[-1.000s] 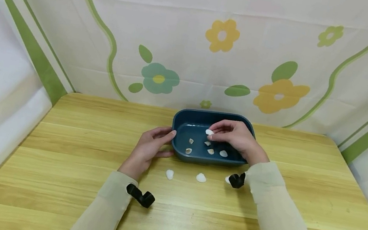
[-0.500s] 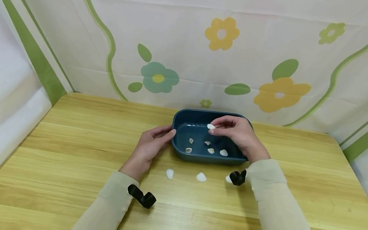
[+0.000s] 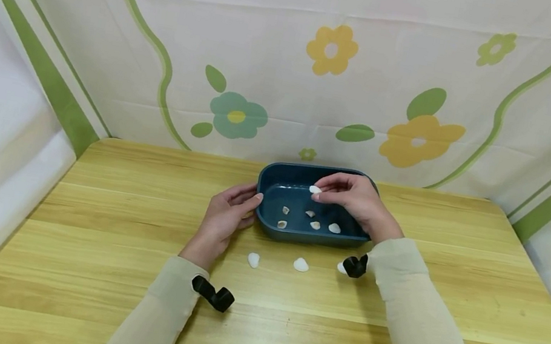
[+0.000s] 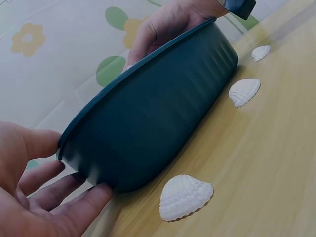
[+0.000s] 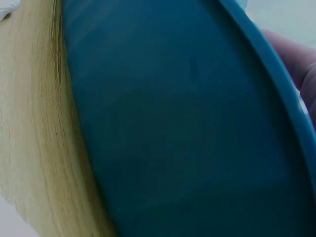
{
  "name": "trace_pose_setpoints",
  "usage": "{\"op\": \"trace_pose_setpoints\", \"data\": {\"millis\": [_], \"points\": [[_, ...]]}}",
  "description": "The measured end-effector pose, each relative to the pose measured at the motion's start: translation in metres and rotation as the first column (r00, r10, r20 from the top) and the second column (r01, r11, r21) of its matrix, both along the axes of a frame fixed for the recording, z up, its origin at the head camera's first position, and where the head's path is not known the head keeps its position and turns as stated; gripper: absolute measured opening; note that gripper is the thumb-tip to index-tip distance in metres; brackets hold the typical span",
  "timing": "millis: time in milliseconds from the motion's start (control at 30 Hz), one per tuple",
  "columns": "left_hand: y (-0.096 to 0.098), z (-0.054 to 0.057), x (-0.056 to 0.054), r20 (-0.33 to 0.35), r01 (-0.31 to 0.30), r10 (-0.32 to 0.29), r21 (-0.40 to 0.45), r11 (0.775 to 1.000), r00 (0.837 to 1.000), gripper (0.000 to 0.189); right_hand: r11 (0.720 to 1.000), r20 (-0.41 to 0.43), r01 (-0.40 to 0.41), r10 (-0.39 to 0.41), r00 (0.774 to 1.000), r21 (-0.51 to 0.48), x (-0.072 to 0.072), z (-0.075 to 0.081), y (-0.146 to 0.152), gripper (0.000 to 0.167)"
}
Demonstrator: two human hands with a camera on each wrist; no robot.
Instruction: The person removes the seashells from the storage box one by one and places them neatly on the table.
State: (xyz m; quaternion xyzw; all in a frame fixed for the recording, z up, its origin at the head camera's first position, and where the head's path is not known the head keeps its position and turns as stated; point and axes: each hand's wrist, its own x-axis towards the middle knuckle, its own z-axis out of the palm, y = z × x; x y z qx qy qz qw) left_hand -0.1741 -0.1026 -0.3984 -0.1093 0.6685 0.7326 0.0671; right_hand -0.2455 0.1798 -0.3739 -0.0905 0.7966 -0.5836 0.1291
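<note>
In the head view, a dark blue plastic basin (image 3: 297, 236) stands at the back of the wooden table. My left hand (image 3: 224, 218) holds its left end, the thumb at the rim and the fingertips against the outer wall in the left wrist view. My right hand (image 3: 361, 204) reaches over the right side and pinches a white seashell (image 3: 314, 190) between thumb and fingers, above the basin floor. Several small shells lie inside, among them a whitish shell (image 3: 334, 228) and a brownish shell (image 3: 282, 224). The right wrist view mostly shows the basin's outer wall (image 5: 177, 118).
In front of the basin, a row of white shells lies on the table (image 3: 121, 292): a left shell (image 3: 253, 260), a middle shell (image 3: 301, 264) and a right shell (image 3: 341, 268), partly covered by the black wrist mount (image 3: 355, 266). A flowered curtain (image 3: 276, 43) hangs behind.
My right hand has risen slightly with the pinched shell, moving a little toward the basin's back. My left hand stays at the basin's left end, and its lower fingers have shifted slightly.
</note>
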Motion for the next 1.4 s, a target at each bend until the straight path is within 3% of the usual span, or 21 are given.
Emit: {"op": "trace_pose_setpoints", "data": {"millis": [200, 300, 433, 533, 700, 900, 1167, 1400], "points": [[0.004, 0.0, 0.001, -0.041, -0.019, 0.018, -0.029, 0.999, 0.999, 0.042, 1.0, -0.017, 0.01, -0.009, 1.0, 0.022, 0.001, 0.0, 0.0, 0.035], [0.006, 0.001, 0.002, -0.061, -0.02, 0.017, -0.043, 0.999, 0.998, 0.042, 0.996, -0.092, 0.053, -0.046, 0.995, 0.072, 0.003, 0.004, 0.0, 0.033], [0.007, 0.003, 0.003, -0.069, -0.026, 0.022, -0.053, 0.998, 0.997, 0.04, 0.982, -0.216, 0.138, -0.108, 0.97, 0.129, 0.011, 0.015, 0.0, 0.029], [0.008, 0.003, 0.003, -0.066, -0.033, 0.03, -0.054, 0.998, 0.997, 0.039, 0.977, -0.254, 0.166, -0.128, 0.959, 0.134, 0.021, 0.025, 0.001, 0.029], [0.007, 0.002, 0.003, -0.067, -0.039, 0.036, -0.045, 0.998, 0.997, 0.039, 0.975, -0.274, 0.163, -0.118, 0.954, 0.15, 0.038, 0.039, 0.005, 0.03], [0.006, 0.001, 0.003, -0.089, -0.066, 0.063, -0.039, 0.997, 0.994, 0.041, 0.974, -0.299, 0.151, -0.094, 0.949, 0.17, 0.047, 0.044, 0.008, 0.028], [0.005, 0.001, 0.002, -0.069, -0.054, 0.051, -0.039, 0.998, 0.996, 0.04, 0.976, -0.323, 0.136, -0.075, 0.943, 0.169, 0.062, 0.041, 0.009, 0.025], [0.004, 0.001, 0.001, -0.065, -0.031, 0.028, -0.051, 0.998, 0.998, 0.039, 0.979, -0.291, 0.104, -0.05, 0.956, 0.174, 0.079, 0.033, 0.008, 0.023]]}}
